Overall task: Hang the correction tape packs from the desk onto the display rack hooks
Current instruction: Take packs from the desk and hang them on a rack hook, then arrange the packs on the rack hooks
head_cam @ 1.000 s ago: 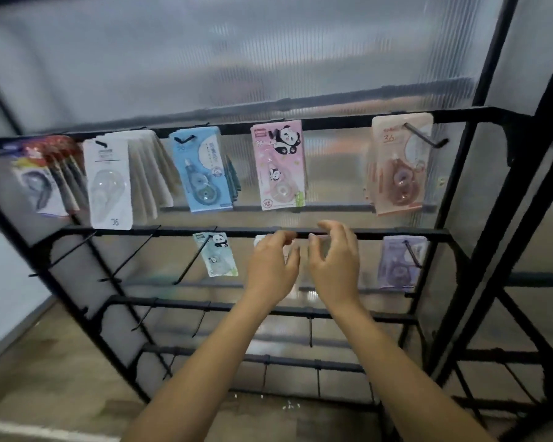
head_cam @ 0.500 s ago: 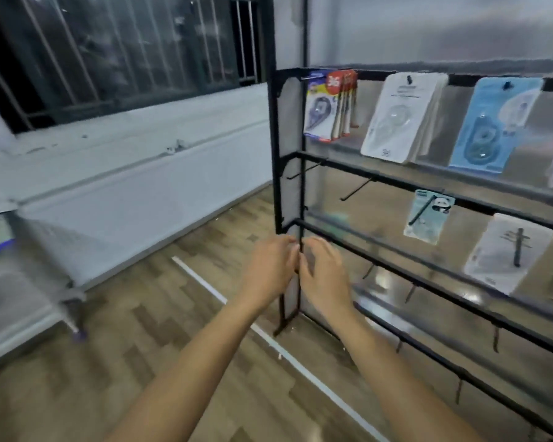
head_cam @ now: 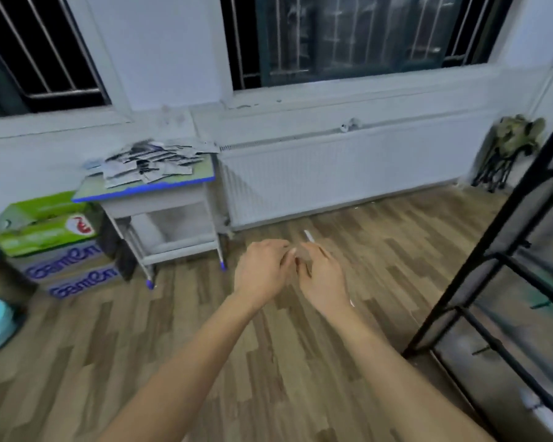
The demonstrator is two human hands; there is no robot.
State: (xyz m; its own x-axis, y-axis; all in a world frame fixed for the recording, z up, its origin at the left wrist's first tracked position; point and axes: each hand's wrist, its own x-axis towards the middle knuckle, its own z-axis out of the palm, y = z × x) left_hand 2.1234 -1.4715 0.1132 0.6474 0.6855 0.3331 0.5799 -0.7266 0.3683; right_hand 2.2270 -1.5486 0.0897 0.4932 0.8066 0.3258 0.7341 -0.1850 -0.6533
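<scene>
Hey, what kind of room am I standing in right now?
Probably a spare room used as a makeshift stockroom: a small desk heaped with packs, stacked cartons beside it, a black display rack at right.

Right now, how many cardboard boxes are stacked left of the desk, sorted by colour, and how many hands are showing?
Green cardboard box: 1
White cardboard boxes with blue lettering: 2
Hands, left and right: 2
Total: 5
</scene>
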